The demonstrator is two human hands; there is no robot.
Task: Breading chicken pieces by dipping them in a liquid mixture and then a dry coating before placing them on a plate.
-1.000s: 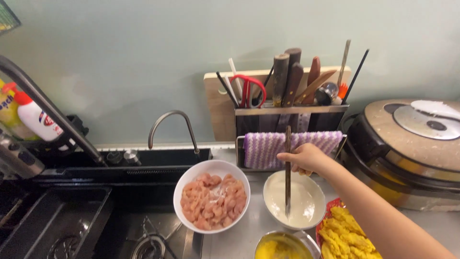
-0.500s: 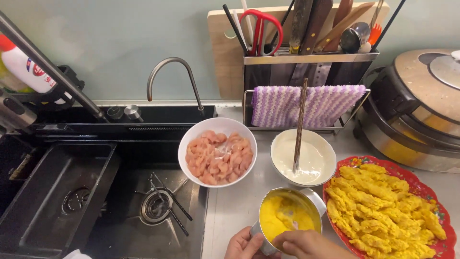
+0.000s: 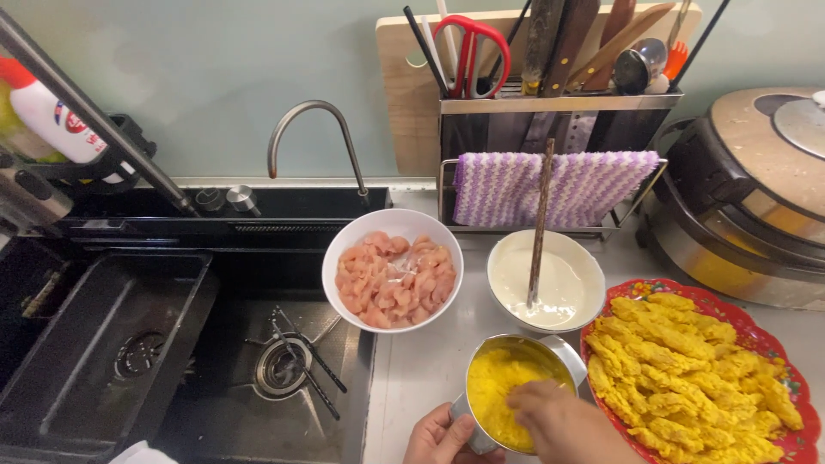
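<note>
Nearest to me, at the bottom edge of the view, my left hand [image 3: 447, 438] curls closed around the lower side of a small metal bowl [image 3: 516, 391] of yellow crumbs, steadying it on the pale desk [image 3: 412, 369]. My right hand [image 3: 563, 417] reaches in over the bowl's near rim, fingers bent down into the crumbs; whether they pinch anything I cannot tell, since they are partly buried.

Just right of the bowl and almost touching it sits a red patterned plate [image 3: 778, 344] heaped with pieces already coated yellow. To do this well, I judge, the left hand should keep the bowl firmly braced while the right presses crumbs evenly and shakes off the loose ones over the bowl, not the desk.

Further back, a white bowl of raw pink meat slices [image 3: 393, 271] stands at the sink's edge, and beside it a white bowl of pale batter [image 3: 550, 279] with dark chopsticks [image 3: 539, 223] leaning upright in it. To the left lies a dark sink [image 3: 103, 344] with a curved tap [image 3: 314, 137].

Farthest off, a striped purple cloth [image 3: 593, 185] hangs on a utensil rack holding red scissors [image 3: 468, 47], before a wooden board, with a cooker [image 3: 756, 189] at right.
</note>
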